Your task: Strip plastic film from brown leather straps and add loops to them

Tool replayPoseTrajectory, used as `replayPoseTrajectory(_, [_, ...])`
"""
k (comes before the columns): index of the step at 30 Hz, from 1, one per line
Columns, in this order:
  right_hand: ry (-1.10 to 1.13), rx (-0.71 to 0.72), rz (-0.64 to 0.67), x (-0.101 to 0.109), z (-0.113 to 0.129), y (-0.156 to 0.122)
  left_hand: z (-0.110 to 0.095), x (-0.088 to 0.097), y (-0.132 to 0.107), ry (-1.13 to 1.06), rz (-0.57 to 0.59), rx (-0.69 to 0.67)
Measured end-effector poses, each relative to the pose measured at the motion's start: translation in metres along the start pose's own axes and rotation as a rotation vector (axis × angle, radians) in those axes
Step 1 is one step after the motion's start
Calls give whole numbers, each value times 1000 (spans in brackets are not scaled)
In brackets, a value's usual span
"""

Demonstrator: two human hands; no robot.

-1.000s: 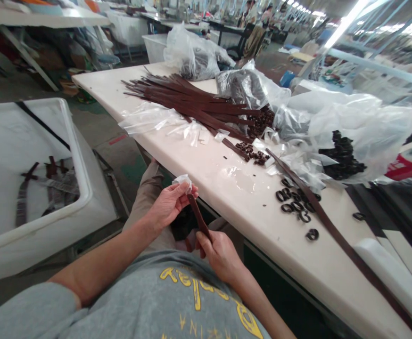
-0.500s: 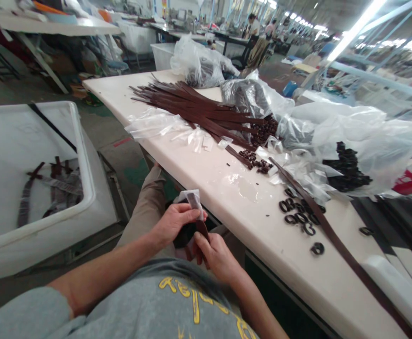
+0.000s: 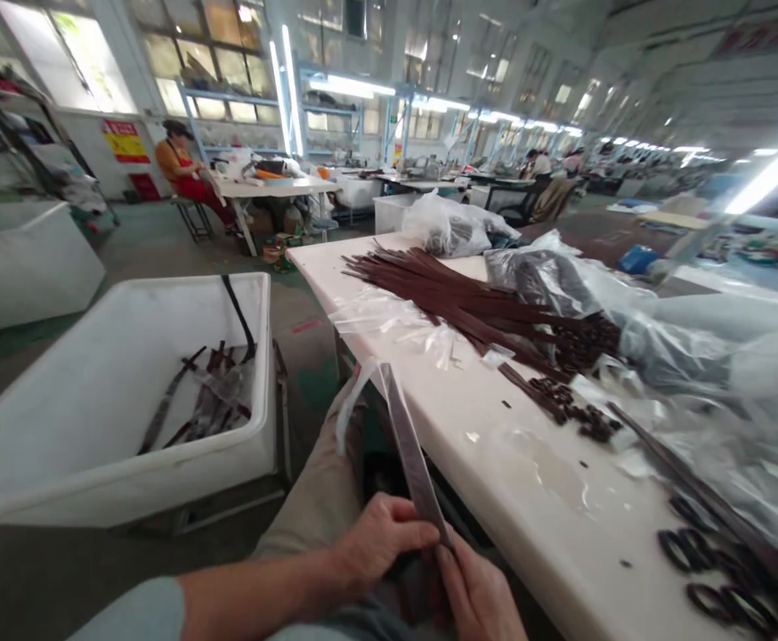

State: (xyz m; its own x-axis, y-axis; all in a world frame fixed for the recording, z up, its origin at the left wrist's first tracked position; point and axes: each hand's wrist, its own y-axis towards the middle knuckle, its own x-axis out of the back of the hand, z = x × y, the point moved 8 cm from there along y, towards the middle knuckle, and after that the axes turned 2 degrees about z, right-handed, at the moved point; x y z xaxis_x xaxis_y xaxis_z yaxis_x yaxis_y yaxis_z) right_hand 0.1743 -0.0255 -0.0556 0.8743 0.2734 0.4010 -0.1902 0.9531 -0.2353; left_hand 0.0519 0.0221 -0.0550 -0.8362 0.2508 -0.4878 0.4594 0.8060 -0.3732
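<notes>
My left hand (image 3: pixel 379 547) and my right hand (image 3: pixel 479 592) are closed together near my lap, both pinching the lower end of a brown strap in a clear plastic sleeve (image 3: pixel 410 450). The sleeved strap sticks up and away from me, with loose plastic drooping at its top. A pile of bare brown straps (image 3: pixel 469 298) lies across the white table (image 3: pixel 496 463) ahead of me. Small brown loops (image 3: pixel 572 414) and black rings (image 3: pixel 709 570) are scattered on the table to my right.
A white tub (image 3: pixel 182 476) on my left holds a few sleeved straps (image 3: pixel 212 401). Clear plastic bags (image 3: pixel 563 276) crowd the table's right side. A seated person (image 3: pixel 185 174) works at a far table. Another white bin (image 3: pixel 21 258) stands at the left.
The view has tilted upward, showing the hall. The plastic sleeve now covers more of the strap, which points up longer between my hands. My hands have dropped lower in the picture.
</notes>
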Motion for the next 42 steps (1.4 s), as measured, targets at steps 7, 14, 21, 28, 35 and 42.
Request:
replayPoseTrajectory(7, [0, -17, 62, -8, 22, -11, -30, 13, 8, -301, -130, -141])
replayPoseTrajectory(14, [-24, 19, -65, 4, 20, -6, -4, -11, 3, -126, 21, -26])
replayPoseTrajectory(21, [-69, 16, -61, 2, 23, -12, -31, 4, 16, -252, -93, -114])
replayPoseTrajectory(28, [-85, -6, -44, 5, 17, -17, -18, -5, 6, -121, -51, -43])
replayPoseTrajectory(35, [-8, 45, -46, 15, 35, -13, -13, -10, 11, -28, -15, -17])
replayPoseTrajectory(42, [-18, -71, 26, -2, 9, -14, -23, -4, 12, -57, -128, -108])
